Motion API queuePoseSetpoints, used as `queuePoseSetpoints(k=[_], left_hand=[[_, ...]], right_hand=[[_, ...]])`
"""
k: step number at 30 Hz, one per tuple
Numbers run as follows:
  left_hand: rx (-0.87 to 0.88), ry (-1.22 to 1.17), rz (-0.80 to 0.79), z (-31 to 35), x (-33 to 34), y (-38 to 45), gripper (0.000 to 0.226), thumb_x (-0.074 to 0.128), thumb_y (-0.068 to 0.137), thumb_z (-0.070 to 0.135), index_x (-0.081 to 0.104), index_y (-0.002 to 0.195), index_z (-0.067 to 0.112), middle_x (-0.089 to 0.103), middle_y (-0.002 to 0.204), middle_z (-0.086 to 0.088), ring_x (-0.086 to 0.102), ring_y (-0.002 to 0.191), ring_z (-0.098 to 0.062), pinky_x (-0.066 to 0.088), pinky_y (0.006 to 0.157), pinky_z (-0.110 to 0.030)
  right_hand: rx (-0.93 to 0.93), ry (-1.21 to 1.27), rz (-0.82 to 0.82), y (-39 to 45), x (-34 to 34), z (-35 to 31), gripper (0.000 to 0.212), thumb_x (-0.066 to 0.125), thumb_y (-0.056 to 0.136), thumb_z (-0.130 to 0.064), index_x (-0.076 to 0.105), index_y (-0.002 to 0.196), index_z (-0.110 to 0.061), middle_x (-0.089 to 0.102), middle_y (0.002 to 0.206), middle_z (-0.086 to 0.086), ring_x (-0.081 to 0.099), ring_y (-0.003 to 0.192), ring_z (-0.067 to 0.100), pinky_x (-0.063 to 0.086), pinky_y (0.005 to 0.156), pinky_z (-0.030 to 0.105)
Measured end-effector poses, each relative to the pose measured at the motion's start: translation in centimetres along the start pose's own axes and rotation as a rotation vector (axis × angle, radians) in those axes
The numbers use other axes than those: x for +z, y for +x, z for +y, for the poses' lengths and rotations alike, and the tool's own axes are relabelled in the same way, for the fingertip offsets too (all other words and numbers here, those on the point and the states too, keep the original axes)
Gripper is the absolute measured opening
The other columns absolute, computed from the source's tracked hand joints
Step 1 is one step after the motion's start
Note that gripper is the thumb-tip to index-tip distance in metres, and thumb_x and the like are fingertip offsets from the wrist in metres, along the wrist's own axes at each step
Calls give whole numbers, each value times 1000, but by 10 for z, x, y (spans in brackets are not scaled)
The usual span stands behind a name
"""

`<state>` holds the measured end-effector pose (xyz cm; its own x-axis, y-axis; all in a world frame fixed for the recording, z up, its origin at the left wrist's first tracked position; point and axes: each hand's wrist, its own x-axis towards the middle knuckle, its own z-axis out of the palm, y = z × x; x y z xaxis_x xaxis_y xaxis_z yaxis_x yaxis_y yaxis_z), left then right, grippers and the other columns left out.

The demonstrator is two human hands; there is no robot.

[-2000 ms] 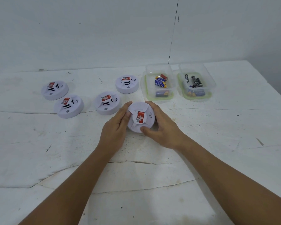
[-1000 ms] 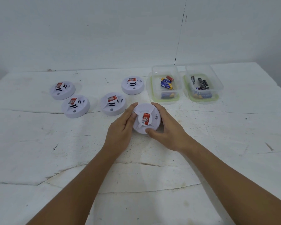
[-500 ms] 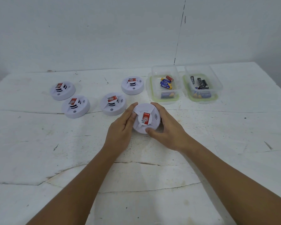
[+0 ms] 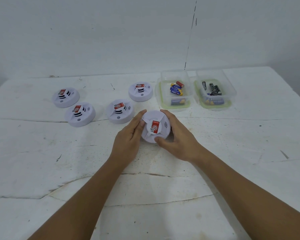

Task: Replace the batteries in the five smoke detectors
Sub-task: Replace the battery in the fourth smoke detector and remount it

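both hands are gripping one smoke detector (image 4: 155, 126) near the middle of the white table (image 4: 41, 153): the left hand (image 4: 128, 141) is cupping its left edge, the right hand (image 4: 177, 141) is curling round its right edge. four other detectors (image 4: 119, 110) are lying behind it to the left, beside two clear boxes (image 4: 174, 90) of batteries.

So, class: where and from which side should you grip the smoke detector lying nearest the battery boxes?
Take that smoke detector by its round outer rim, coming down from above with fingers spread across opposite sides. It lies flat on the table, its raised centre looks too small to hold, and the left box crowds its right side.
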<state>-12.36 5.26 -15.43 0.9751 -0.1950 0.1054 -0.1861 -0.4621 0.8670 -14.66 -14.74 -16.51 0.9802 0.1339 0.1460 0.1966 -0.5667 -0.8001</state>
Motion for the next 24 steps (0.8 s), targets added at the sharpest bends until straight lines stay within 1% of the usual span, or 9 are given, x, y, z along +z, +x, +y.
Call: queuePoseSetpoints(k=[2,5,7,11,13,15,17,21,24], left_hand=[[-2,-6,-1,0,0,0,40,39,111,43,47,150,48,53,136,37,48,113,29,37,87,3],[2,-7,1,0,0,0,41,39,111,42,47,151,45,52,137,37,49,113,29,37,86,3],[5,-6,1,0,0,0,41,39,111,42,47,151,45,52,137,36,48,114,28,37,87,3],[8,0,1,0,1,-1,41,39,111,42,46,151,45,49,134,43,48,114,29,37,88,2],[6,14,1,1,0,-1,41,39,111,41,47,152,44,52,137,38,47,112,30,37,87,3],[4,25,-2,2,0,-1,41,38,111,41,47,152,42,55,141,29,47,111,31,36,86,4],[5,33,-4,2,0,-1,42,38,112,41,47,152,42,57,143,25,49,110,29,38,84,3],[3,39,-4,2,0,0,42,38,111,41,47,152,42,57,145,23,48,110,30,37,85,4],[-2,39,-4,2,0,0,41,38,111,43,47,151,45,56,145,24,47,112,30,37,87,3]], right_hand=[[5,1,0,0,-1,0,87,68,83,-51,26,158,-35,46,149,-18,47,138,7,48,109,44],[3,0,2,0,0,-1,88,67,82,-51,26,158,-33,46,149,-16,47,138,7,48,110,43],[7,-2,2,0,0,-2,89,67,81,-53,25,158,-34,46,149,-17,47,138,7,48,110,43],[18,-2,-2,0,-1,-1,88,68,82,-52,25,157,-37,46,148,-19,48,135,6,49,108,43],[19,-7,-2,0,-1,-2,85,68,82,-50,25,155,-40,47,145,-21,49,132,5,50,106,43],[20,-9,0,0,-2,-3,85,67,81,-51,25,154,-41,47,145,-21,50,132,5,51,105,43],[21,-5,-4,0,-2,-3,86,66,80,-52,26,155,-41,48,145,-22,50,131,5,52,104,43],[18,-1,-4,0,-1,-3,87,66,79,-54,27,155,-39,48,145,-21,51,132,7,52,104,44],[12,6,-7,-1,-1,-3,88,66,79,-54,28,156,-35,48,146,-19,49,134,7,50,106,44]])
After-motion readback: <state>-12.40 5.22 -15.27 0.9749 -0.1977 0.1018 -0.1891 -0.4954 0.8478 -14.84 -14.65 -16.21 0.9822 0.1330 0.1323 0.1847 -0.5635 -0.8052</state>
